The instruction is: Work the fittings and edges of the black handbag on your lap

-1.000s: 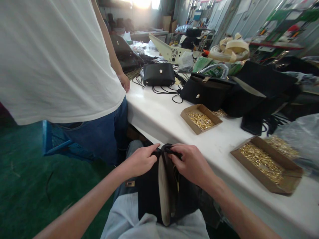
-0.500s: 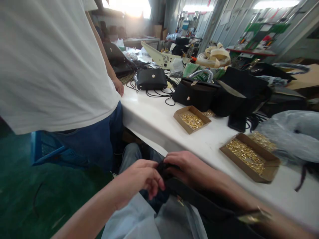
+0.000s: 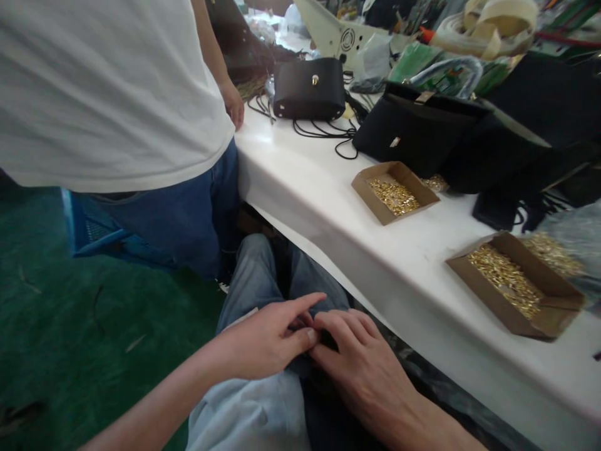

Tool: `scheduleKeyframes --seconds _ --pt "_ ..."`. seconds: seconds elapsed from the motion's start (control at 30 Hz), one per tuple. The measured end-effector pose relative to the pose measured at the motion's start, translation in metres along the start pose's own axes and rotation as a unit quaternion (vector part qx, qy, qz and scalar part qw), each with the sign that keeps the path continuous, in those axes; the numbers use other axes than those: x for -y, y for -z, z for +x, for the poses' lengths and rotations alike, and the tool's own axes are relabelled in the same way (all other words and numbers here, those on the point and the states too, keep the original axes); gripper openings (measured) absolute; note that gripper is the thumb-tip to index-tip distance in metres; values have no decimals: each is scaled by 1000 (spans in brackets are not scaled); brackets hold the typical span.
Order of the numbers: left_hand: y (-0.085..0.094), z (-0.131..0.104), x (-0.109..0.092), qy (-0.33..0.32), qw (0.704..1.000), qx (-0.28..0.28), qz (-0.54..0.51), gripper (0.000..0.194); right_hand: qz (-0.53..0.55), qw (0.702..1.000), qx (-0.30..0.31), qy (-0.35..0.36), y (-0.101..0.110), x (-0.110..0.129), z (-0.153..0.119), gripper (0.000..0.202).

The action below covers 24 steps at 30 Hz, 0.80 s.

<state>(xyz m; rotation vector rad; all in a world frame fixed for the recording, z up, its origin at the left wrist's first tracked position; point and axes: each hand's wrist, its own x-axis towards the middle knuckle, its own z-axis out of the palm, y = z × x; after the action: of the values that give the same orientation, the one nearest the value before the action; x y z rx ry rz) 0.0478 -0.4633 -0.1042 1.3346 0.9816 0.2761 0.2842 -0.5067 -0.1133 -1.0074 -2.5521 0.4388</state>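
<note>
Left hand point(image 3: 270, 341) and right hand point(image 3: 361, 360) meet at lower centre of the frame, fingers closely gathered; whether anything is gripped cannot be determined. Dark article point(image 3: 325, 413) lies below, nearer the right hand, its long axis indistinct.

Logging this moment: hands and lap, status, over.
Left hand and right hand together over lap, grip unclear. Dark item beneath right hand, partly hidden. White table alongside, right.

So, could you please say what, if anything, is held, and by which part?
Can't tell: the left hand and right hand hide anything between their fingertips.
</note>
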Motion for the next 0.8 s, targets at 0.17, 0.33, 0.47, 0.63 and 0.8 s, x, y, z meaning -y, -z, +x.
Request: scheduleKeyframes --seconds 0.17,0.33,0.47,0.63,0.8 --pt "1 13 -10 7 998 7 61 70 -102 992 -54 -45 2 12 -15 34" --pt "-15 26 -6 -70 986 -21 151 55 -58 996 -21 -58 -1 18 -23 32" --pt "-26 31 3 -72 984 -48 157 58 26 996 -2 -83 -7 13 -20 25" --pt "-23 29 0 -27 994 -89 60 42 77 994 30 -66 -5 3 -10 20" --pt "-23 21 2 -1 997 -82 -9 31 115 989 56 -77 -5 3 -8 22"
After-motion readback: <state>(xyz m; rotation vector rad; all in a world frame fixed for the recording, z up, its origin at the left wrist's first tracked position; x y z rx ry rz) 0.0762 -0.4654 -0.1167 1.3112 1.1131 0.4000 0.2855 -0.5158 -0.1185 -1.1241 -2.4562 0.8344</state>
